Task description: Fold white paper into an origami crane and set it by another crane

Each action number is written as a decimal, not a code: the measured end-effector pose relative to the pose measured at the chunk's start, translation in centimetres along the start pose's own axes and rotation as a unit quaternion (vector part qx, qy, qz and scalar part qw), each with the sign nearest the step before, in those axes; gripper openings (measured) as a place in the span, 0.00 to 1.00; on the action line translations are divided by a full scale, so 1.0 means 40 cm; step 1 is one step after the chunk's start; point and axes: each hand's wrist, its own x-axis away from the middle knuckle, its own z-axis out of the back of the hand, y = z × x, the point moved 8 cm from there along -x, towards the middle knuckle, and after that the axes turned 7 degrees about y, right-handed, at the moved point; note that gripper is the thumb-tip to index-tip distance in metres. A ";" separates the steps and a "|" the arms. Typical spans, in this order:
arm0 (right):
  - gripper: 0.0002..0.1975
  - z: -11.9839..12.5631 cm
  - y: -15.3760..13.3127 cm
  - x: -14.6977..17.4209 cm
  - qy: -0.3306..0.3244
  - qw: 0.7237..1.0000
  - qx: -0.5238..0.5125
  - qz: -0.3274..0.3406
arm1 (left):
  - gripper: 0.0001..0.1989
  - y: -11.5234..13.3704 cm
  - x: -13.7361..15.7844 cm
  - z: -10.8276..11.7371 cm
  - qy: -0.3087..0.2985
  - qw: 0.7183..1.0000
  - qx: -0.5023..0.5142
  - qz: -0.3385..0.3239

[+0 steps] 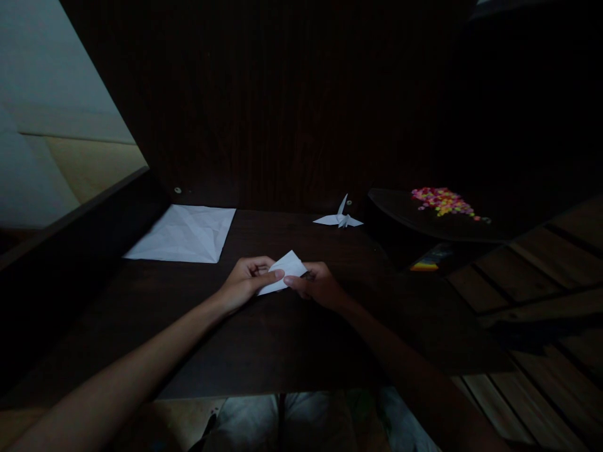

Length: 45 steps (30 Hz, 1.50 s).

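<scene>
Left hand and right hand, thumbs uppermost, in a grip on one small white paper, probably folded.

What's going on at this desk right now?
A person's left hand and right hand hold a small white paper between them, both thumbs on its near side, over the dark desk. Behind it sits a paper crane; a larger creased sheet lies at the back left.
</scene>
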 end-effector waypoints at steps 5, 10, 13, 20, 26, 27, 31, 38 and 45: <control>0.15 0.009 -0.009 -0.002 0.023 0.998 0.044 0.047 | 0.13 0.007 -0.004 0.008 0.006 0.999 -0.026 -0.032; 0.13 0.038 -0.073 0.024 0.150 0.951 0.190 0.191 | 0.13 0.040 -0.003 0.028 0.048 0.989 -0.101 -0.099; 0.10 0.046 -0.096 0.041 0.195 0.935 0.198 0.219 | 0.11 0.071 0.002 0.032 0.059 0.977 -0.134 -0.157; 0.07 0.044 -0.131 0.065 0.210 0.908 0.214 0.292 | 0.08 0.103 0.013 0.030 0.061 0.954 -0.176 -0.234; 0.07 0.038 -0.138 0.073 0.211 0.900 0.217 0.314 | 0.08 0.105 0.014 0.026 0.053 0.948 -0.191 -0.248; 0.07 0.038 -0.138 0.074 0.212 0.900 0.216 0.313 | 0.08 0.104 0.014 0.026 0.053 0.948 -0.192 -0.248; 0.08 0.040 -0.132 0.071 0.212 0.903 0.218 0.304 | 0.08 0.098 0.014 0.026 0.057 0.949 -0.201 -0.237; 0.08 0.047 -0.123 0.071 0.239 0.892 0.232 0.305 | 0.08 0.095 0.014 0.023 0.050 0.950 -0.213 -0.223; 0.08 0.054 -0.123 0.075 0.257 0.882 0.235 0.316 | 0.09 0.091 0.014 0.022 0.050 0.952 -0.213 -0.213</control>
